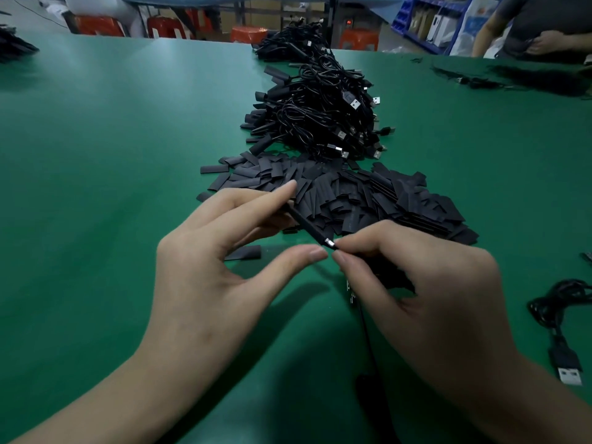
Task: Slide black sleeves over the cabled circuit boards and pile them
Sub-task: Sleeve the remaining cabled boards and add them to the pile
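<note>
- Green table (96,155) lies under both hands.
- The left hand (224,261) holds the far end of one black sleeve (309,227). Its pointer finger lies straight over the sleeve and its other fingers sit under it. Its thumb is spread away from them, with the tip just beside the right thumb.
- The right hand (432,299) pinches the near end of that sleeve between thumb and pointer finger. A small shiny bit shows right at those fingertips.
- The sleeve is up off the table and tilted, and runs from the left fingers to the right fingertips.
- A dark circuit board (350,291) peeks out just under the right fingers, which hide most of it. Its cable (368,341) runs from there back toward the wrists.
- The board has tiny white marks, too small to read.
- A big heap of loose sleeves (352,200) lies just past the fingertips. It hides part of the table beyond the hands.
- A tall pile of cables (320,116) with silver plugs stands farther off, past that heap.
- One lone sleeve (243,253) lies flat under the left fingers.
- A spare cable with a plug (567,370) lies off to the side of the right hand, away from the fingers.
- Orange stools (99,25), blue shelves (426,24) and another person (538,27) are far beyond the fingertips.
</note>
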